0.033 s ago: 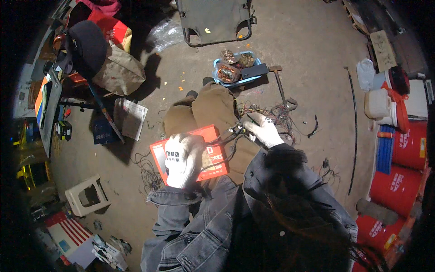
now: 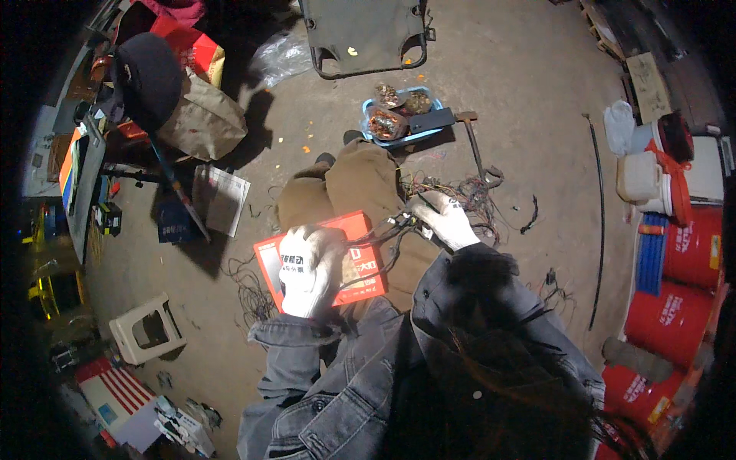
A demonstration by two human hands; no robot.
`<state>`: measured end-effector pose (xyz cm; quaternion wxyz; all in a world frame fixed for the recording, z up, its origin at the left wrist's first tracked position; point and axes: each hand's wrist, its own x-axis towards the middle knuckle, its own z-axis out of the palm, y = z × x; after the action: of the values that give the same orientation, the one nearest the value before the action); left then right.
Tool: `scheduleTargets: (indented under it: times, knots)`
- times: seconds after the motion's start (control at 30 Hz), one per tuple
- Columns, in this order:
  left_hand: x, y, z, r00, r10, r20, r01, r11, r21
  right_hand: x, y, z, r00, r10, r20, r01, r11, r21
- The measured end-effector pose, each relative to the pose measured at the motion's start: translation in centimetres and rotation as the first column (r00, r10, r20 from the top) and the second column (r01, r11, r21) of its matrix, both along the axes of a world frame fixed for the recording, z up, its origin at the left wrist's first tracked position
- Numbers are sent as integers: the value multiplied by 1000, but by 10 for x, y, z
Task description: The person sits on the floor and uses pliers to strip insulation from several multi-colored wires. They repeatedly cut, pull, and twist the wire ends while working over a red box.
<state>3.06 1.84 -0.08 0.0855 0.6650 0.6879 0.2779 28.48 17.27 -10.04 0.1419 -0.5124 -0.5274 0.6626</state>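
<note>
Wiring [image 2: 395, 251], dark, cord-like and tipped with small white connectors [image 2: 403, 221], stretches between two hands above a flat, red cardboard box [image 2: 366, 263] resting against brown fabric trousers [image 2: 360, 182]. The white-gloved left hand [image 2: 310, 270] lies over the box's left part, its grip curled around the wiring, fingertips hidden. The white-gloved right hand [image 2: 445, 220] has its grip pinched on the connector end. Just beyond it, a tangle of thin multicoloured wires [image 2: 469, 196] covers some concrete floor [image 2: 537, 115]. Farther off stand a light-blue plastic tray [image 2: 438, 101] with filled clear bags [image 2: 386, 123] and, to its right, a long-handled hammer [image 2: 473, 146].
</note>
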Motion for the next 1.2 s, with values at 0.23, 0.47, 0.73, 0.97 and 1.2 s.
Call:
scheduleTargets:
  times: [0.23,0.47,0.73,0.97,1.2]
  knots:
    - [-2,-2,-7,997,54,46,-51,997,-52,-7,-8,1,909,-364,-202,315,919,-236]
    - [-5,-2,-8,1000,-16,14,15,1000,17,4,-6,9,1000,-3,27,-9,911,413]
    - [-3,-5,-13,997,22,70,-24,1000,20,3,-2,14,693,-627,-355,298,698,-651]
    - [-10,-10,-23,1000,-19,-17,20,998,54,19,27,-24,968,-244,-61,249,963,101]
    - [-8,-13,-20,999,-29,-17,30,998,55,13,-13,-13,915,-267,302,-6,741,672]
